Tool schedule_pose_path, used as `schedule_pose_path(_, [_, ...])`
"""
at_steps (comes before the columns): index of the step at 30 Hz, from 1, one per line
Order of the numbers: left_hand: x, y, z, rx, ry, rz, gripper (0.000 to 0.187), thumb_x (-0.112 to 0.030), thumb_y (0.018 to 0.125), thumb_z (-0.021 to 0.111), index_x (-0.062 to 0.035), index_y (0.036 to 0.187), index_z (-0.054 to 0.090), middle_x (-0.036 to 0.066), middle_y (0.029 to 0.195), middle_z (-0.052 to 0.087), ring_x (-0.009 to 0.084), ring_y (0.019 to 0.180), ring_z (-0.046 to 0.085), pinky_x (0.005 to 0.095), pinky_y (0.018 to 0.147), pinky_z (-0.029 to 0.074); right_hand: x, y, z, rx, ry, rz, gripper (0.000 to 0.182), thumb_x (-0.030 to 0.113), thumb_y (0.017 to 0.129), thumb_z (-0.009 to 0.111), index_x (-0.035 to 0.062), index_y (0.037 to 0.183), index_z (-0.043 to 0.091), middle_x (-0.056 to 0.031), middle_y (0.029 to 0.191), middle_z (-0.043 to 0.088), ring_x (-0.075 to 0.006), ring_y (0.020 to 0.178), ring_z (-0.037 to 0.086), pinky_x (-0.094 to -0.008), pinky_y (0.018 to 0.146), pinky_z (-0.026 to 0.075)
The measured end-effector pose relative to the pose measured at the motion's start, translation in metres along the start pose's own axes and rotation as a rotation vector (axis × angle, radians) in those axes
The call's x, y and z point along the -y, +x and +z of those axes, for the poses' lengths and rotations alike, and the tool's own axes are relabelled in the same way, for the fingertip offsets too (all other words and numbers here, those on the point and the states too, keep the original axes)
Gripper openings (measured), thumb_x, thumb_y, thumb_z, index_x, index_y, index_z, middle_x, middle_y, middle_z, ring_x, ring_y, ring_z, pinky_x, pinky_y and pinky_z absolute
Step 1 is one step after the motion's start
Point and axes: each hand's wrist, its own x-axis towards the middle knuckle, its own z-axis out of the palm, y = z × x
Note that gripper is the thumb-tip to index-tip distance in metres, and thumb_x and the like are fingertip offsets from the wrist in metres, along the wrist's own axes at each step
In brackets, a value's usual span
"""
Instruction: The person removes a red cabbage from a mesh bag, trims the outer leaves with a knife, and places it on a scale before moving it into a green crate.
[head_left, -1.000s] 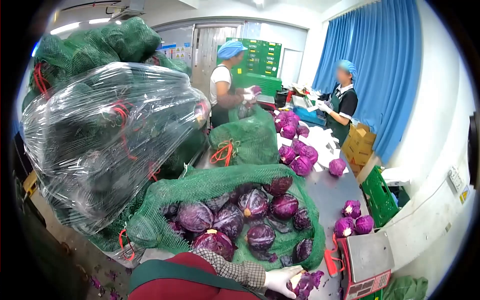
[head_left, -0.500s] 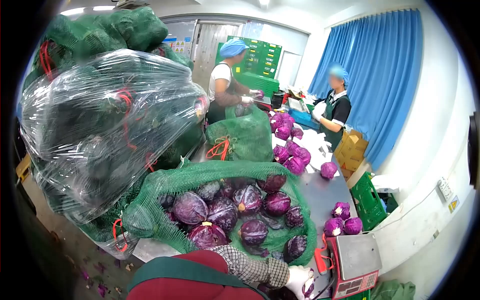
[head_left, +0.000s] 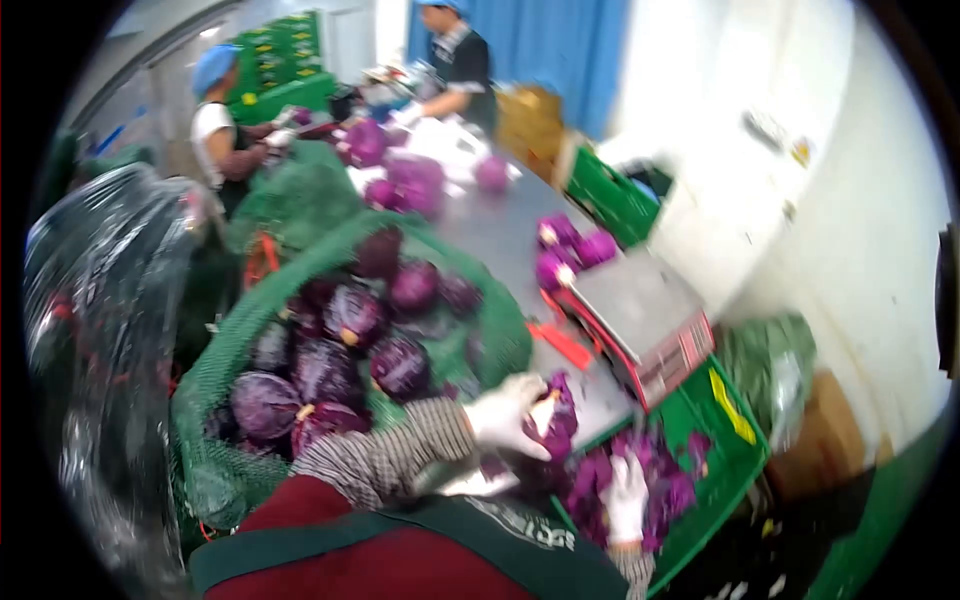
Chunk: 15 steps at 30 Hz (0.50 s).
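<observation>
My left hand, in a white glove, is closed around a red cabbage with its pale cut stem showing. My right hand, also gloved, is low over a green crate holding loose purple leaves. A thin grey blade-like tool sticks up from its fingers, smeared by motion. Left of my hands lies an opened green net bag with several whole red cabbages in it.
A scale stands beyond the crate on the metal table, with trimmed cabbages behind it. Plastic-wrapped sacks rise at the left. Two people in blue caps work at the far end. Brown cartons stand by the curtain.
My view has swung right and down, bringing the leaf-filled crate and my right hand into sight. My left hand and its cabbage now appear higher and further left in view.
</observation>
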Motion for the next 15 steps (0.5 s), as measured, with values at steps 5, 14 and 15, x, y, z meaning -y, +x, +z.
schedule_pose_path(5, [-0.026, 0.008, -0.010, 0.372, 0.100, -0.077, 0.120, -0.056, 0.056, 0.084, -0.0008, 0.147, 0.028, 0.035, 0.146, 0.026, 0.0487, 0.135, 0.029, 0.0490, 0.112, 0.030, 0.065, 0.029, 0.000, -0.062, 0.447, 0.045, 0.043, 0.021, 0.102, 0.045, -0.0057, 0.135, 0.045, -0.0258, 0.123, 0.058, -0.0283, 0.089, 0.065, -0.0358, 0.081, 0.053])
schedule_pose_path(14, [-0.036, 0.010, 0.010, 0.163, 0.099, -0.152, 0.119, -0.059, 0.061, 0.077, 0.0159, 0.140, 0.027, 0.039, 0.140, 0.033, 0.0473, 0.134, 0.034, 0.0463, 0.113, 0.029, 0.096, 0.040, -0.021, 0.070, 0.345, 0.147, 0.044, 0.015, 0.099, 0.046, -0.0099, 0.135, 0.042, -0.0310, 0.134, 0.048, -0.0398, 0.123, 0.052, -0.0396, 0.102, 0.045])
schedule_pose_path(15, [-0.037, 0.011, 0.013, 0.148, 0.125, -0.143, 0.119, -0.060, 0.061, 0.076, 0.0174, 0.138, 0.029, 0.039, 0.138, 0.035, 0.0481, 0.133, 0.035, 0.0456, 0.113, 0.030, 0.098, 0.044, -0.025, 0.108, 0.339, 0.210, 0.044, 0.015, 0.099, 0.047, -0.0093, 0.135, 0.043, -0.0304, 0.133, 0.049, -0.0390, 0.121, 0.053, -0.0394, 0.099, 0.046])
